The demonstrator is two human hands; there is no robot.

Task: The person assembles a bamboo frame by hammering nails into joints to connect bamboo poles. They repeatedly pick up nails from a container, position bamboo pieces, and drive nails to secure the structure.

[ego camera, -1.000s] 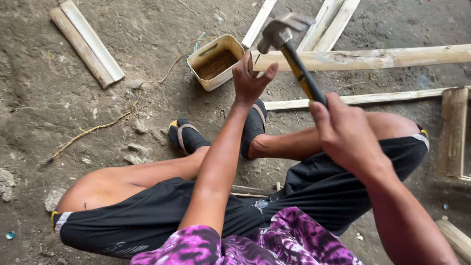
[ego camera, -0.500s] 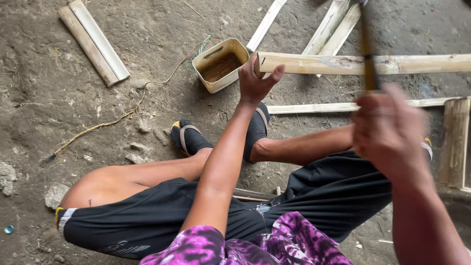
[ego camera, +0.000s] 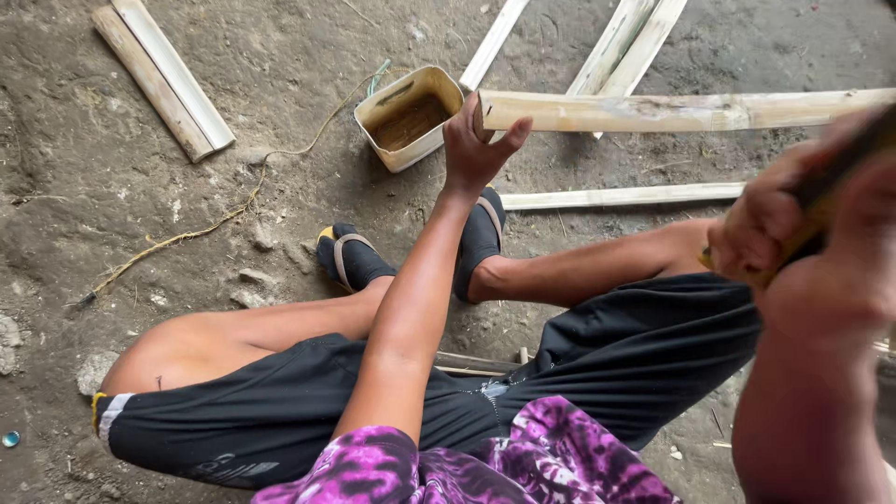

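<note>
The person sat on the dirt floor (ego camera: 187,233) with both knees bent and spread. The left arm was stretched forward and almost straight, passing between the legs. The left hand (ego camera: 474,149) was at the near end of a long bamboo piece (ego camera: 672,110) that lay across the floor. The thumb pointed up to the right, the fingers were half curled and spread apart, and they touched the cut end of the bamboo without closing around it.

The right hand (ego camera: 793,224) was raised close to the camera at the right edge and looked blurred. Its fingers were wrapped tightly around a dark and yellow handle (ego camera: 840,177); the head of this tool was out of view.

Just left of the bamboo end stood a small cream tub (ego camera: 411,117) with something brown inside. Thinner bamboo strips (ego camera: 635,197) lay on the floor beyond the feet, which wore dark sandals (ego camera: 350,257). Two pale slats (ego camera: 163,79) lay together at the upper left, well apart from the hands, and a thin yellow cord (ego camera: 215,224) ran across the dirt.
</note>
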